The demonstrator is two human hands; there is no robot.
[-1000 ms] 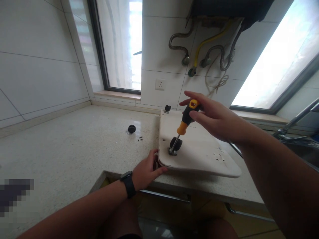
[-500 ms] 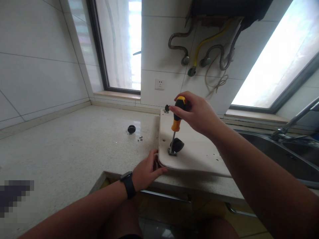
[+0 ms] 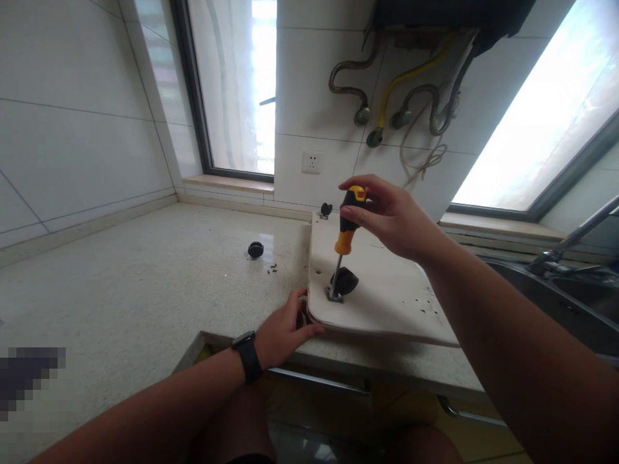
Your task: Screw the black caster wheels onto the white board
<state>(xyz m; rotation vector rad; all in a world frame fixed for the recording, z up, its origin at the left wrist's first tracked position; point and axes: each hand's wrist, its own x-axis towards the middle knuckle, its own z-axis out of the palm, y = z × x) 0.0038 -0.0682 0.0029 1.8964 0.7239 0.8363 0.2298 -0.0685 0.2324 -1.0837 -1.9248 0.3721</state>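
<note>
A yellow and black screwdriver (image 3: pixel 344 240) is held nearly upright by my right hand (image 3: pixel 382 209), fingers round its handle. Its tip meets the metal mounting plate (image 3: pixel 335 296) of a black caster wheel (image 3: pixel 345 281). That plate lies on the near left corner of a white board (image 3: pixel 377 316). My left hand (image 3: pixel 289 327) grips the board's corner edge, thumb in front, its other fingers partly hidden. Another caster (image 3: pixel 326 210) stands at the board's far left corner. A loose caster (image 3: pixel 255 249) and several small screws (image 3: pixel 273 268) lie on the counter to the left.
The board rests on a speckled counter (image 3: pixel 120 277). At the right are a steel sink (image 3: pixel 512 283) and a faucet (image 3: pixel 565 245). A wall socket (image 3: pixel 311 163) and hoses (image 3: pixel 348 77) are behind. Drawer handles (image 3: pixel 319 380) show below the counter edge.
My right hand has shifted slightly right and its grip on the screwdriver handle has changed a little. The tip stays at the caster's plate, and my left hand stays on the board's corner.
</note>
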